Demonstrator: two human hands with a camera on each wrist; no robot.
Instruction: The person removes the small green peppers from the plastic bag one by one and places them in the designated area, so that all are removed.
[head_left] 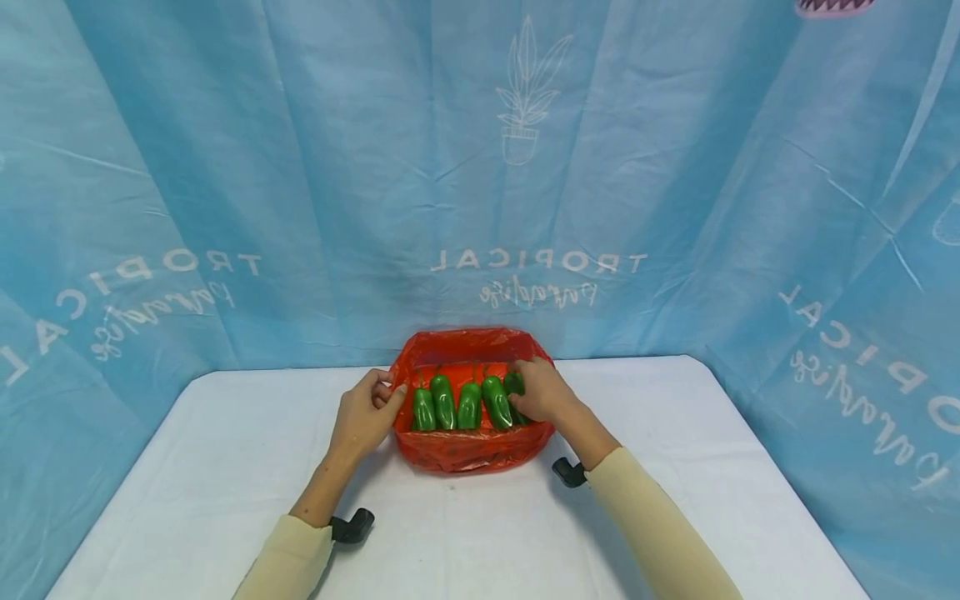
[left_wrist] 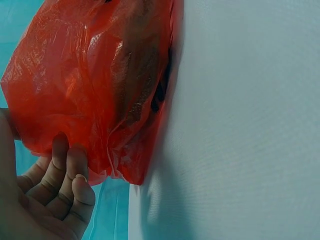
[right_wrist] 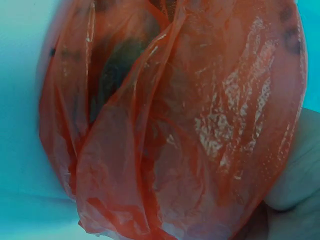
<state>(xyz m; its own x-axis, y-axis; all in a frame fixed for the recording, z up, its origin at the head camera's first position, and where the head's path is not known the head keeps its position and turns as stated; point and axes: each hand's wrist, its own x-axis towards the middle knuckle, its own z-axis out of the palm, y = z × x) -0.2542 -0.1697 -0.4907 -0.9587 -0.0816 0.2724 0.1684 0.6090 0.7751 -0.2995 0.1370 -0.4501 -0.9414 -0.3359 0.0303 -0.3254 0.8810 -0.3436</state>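
Observation:
A red plastic bag (head_left: 450, 454) lies on the table with its mouth spread wide. Several green peppers, one of them a middle pepper (head_left: 469, 406), stand side by side in it, stems toward the back. My left hand (head_left: 367, 417) pinches the bag's left rim between thumb and fingers; in the left wrist view its fingers (left_wrist: 59, 170) lie against the plastic. Reaching into the right side of the bag, my right hand (head_left: 543, 392) grips the rightmost pepper (head_left: 514, 384), partly covering it. The red plastic (right_wrist: 195, 150) hides most of that hand in the right wrist view.
A white-covered table (head_left: 465, 542) carries the bag near its back edge. Blue printed curtains (head_left: 375, 167) hang behind and along both sides. A black strap piece (head_left: 352, 527) sticks out from the left wrist, another black piece (head_left: 568, 472) from the right.

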